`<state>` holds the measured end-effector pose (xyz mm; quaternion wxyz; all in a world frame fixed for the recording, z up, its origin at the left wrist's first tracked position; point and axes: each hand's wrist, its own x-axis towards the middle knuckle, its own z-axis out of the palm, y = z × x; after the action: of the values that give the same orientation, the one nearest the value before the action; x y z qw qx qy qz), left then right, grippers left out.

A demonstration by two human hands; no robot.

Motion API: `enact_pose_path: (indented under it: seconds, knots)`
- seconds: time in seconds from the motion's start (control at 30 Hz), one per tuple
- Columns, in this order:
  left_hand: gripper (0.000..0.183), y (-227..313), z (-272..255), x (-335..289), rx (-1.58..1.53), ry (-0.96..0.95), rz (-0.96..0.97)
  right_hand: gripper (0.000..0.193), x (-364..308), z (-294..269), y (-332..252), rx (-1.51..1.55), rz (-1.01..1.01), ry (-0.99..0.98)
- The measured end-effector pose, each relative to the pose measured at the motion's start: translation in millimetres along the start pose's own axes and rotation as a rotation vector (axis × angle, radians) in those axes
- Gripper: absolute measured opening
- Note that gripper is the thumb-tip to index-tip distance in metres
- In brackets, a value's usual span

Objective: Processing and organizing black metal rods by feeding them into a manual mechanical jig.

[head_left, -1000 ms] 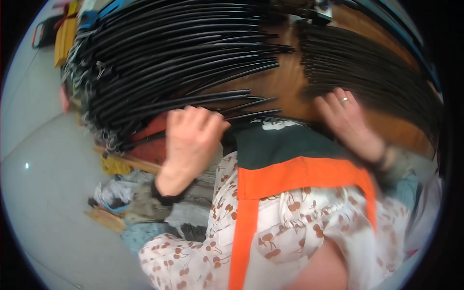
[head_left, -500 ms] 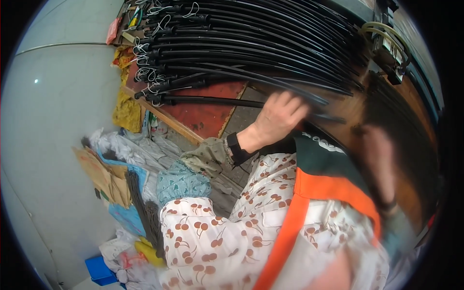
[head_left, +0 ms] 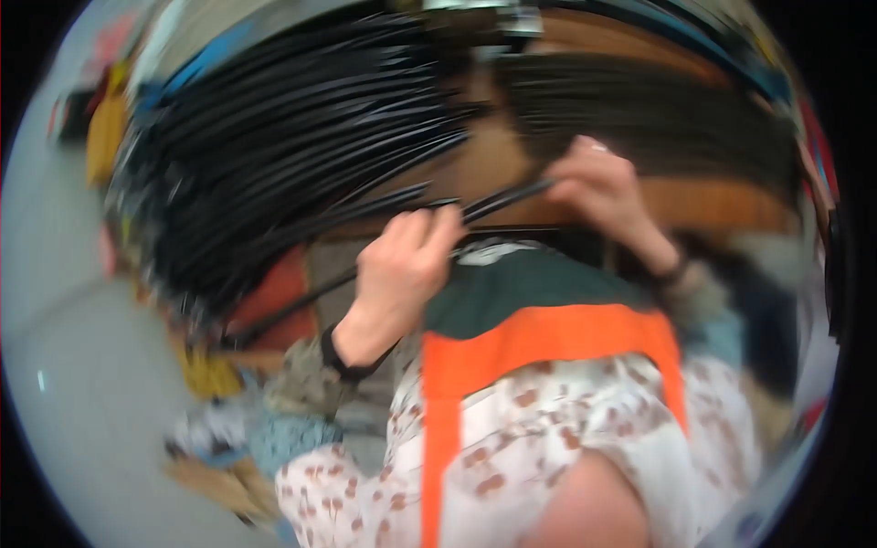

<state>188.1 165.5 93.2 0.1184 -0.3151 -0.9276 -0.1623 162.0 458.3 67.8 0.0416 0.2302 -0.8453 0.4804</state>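
My left hand (head_left: pixel 402 274) is closed around a slim black rod (head_left: pixel 320 294), whose far end slants down to the left. To the right of that hand a dark, stick-like length (head_left: pixel 507 200) runs on to my right hand (head_left: pixel 598 187), which pinches its end between thumb and fingers. Blur hides whether this is the same rod or a separate thin piece meeting it. Both hands are over the table's front edge, just above my dark green and orange apron (head_left: pixel 539 306).
Many black rods (head_left: pixel 311 128) lie side by side at the left of the wooden table (head_left: pixel 475 169). A second pile of thin dark sticks (head_left: pixel 639 114) covers its right side. Between them at the back stands a metal device (head_left: pixel 512 20). A red board (head_left: pixel 279 297) is at the lower left.
The view has swung to the right. My right hand has come from the pile of dark sticks toward my left hand and now grips a dark end. The left hand keeps its rod.
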Motion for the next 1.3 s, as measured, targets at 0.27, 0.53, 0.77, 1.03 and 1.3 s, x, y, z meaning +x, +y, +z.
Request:
enact_pose_path:
  seconds: [0.27,0.53,0.77,1.03,1.3]
  knots:
    - [0.023,8.5,-28.2,43.3,-0.054,-0.276,0.166,0.027,-18.8,-4.4,7.4,-0.081,-0.098,0.172]
    - [0.025,8.0,-40.6,116.7,0.043,-0.394,0.395,0.039,-5.1,-20.0,11.8,-0.348,-0.539,0.359]
    - [0.046,-14.1,-65.8,250.7,0.231,-0.2,0.525,0.053,-47.6,-143.3,80.3,-0.665,0.222,0.626]
    - [0.062,27.7,-15.4,310.5,0.132,-0.3,0.779,0.031,-27.9,-190.2,107.9,-0.715,-0.05,0.641]
    - [0.028,24.3,-17.1,307.9,0.116,-0.272,0.686,0.042,-5.4,-182.7,101.7,-0.888,0.193,0.652]
